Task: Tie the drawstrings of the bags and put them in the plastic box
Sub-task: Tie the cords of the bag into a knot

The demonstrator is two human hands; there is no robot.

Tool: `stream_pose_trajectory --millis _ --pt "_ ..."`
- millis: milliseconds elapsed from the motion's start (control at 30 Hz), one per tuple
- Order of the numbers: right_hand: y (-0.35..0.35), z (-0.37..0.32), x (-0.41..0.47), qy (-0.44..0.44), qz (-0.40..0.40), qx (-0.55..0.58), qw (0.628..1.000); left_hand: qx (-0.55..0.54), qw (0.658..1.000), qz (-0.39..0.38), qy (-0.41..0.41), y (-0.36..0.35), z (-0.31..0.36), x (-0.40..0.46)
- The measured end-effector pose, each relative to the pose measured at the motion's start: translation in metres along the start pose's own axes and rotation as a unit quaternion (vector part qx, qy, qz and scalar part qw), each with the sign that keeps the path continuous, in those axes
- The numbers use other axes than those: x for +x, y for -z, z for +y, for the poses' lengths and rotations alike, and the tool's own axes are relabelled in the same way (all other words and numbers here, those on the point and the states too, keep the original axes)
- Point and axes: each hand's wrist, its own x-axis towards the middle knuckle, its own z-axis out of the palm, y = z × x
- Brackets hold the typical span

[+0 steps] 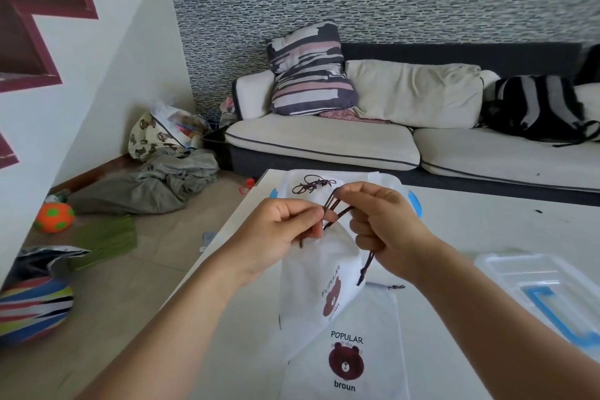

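Observation:
A white drawstring bag with a brown bear print hangs lifted above the white table. My left hand pinches its brown drawstring at the bag's mouth. My right hand grips the other strands, and one end dangles below its fist. A second bear bag lies flat near the front edge. Behind my hands stands the clear plastic box with blue latches, holding a white bag whose drawstring is knotted.
The box's clear lid with a blue handle lies on the table at the right. A sofa with cushions and a backpack runs behind the table. Clothes, bags and an orange ball litter the floor at the left.

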Motion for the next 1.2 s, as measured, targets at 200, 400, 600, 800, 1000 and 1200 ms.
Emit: stream_pose_trajectory --millis 200,400,600,800,1000,1200 --pt "-0.001 -0.002 0.004 0.010 -0.016 -0.094 0.995 -0.011 1.000 0.010 0.011 0.001 -0.007 0.002" --pt "0.023 -0.027 -0.007 0.037 -0.052 -0.450 0.891 -0.087 0.993 0.079 0.009 0.004 -0.007 0.006" --pt "0.007 -0.044 -0.025 0.159 -0.105 -0.482 0.855 -0.071 0.995 0.067 0.011 -0.003 -0.003 0.007" --pt "-0.004 -0.038 -0.022 0.253 -0.108 -0.488 0.828 -0.040 0.998 0.045 0.002 -0.016 0.005 0.003" --pt "-0.003 -0.030 -0.014 0.225 -0.043 -0.331 0.916 -0.109 0.993 0.032 0.034 -0.022 0.010 -0.001" --pt "-0.001 -0.035 -0.016 0.185 -0.066 -0.378 0.905 -0.127 0.989 0.006 0.073 -0.023 0.014 -0.004"
